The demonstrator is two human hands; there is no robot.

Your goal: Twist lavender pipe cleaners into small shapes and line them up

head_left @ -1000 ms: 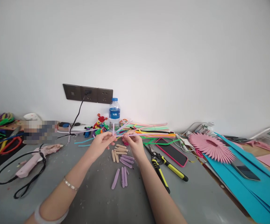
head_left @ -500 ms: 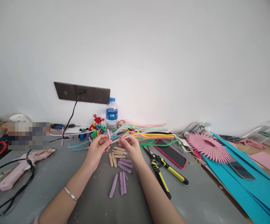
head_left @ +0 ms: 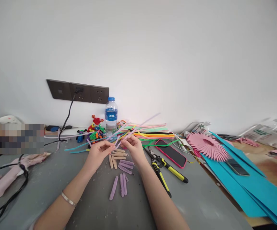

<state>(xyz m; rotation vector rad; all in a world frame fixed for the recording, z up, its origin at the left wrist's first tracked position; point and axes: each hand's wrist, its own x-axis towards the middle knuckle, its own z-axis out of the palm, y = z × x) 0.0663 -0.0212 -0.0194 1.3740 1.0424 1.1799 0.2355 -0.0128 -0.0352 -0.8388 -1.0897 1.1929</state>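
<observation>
Between my fingertips is a pale lilac pipe cleaner [head_left: 144,122], its long free end slanting up to the right. My left hand [head_left: 101,152] pinches it near a bent part, and my right hand [head_left: 133,147] pinches it a short way to the right. Just below the hands lie several folded beige pipe cleaner pieces [head_left: 114,158]. Closer to me are several folded purple pieces [head_left: 123,184] on the grey table [head_left: 100,210]. A pile of loose coloured pipe cleaners [head_left: 155,131] spreads behind my right hand.
Yellow-and-black pliers [head_left: 162,163] and a pink-cased phone [head_left: 173,154] lie right of my right arm. A water bottle [head_left: 111,116] stands by the wall. A pink glue gun [head_left: 3,182] with black cable is at left. Blue sheets [head_left: 243,195] and a pink folded-paper ring [head_left: 207,147] lie at right.
The pipe cleaner's long free end has swung upward, from nearly level to a steeper slant. Both hands keep their pinch close together. The whole view has shifted slightly.
</observation>
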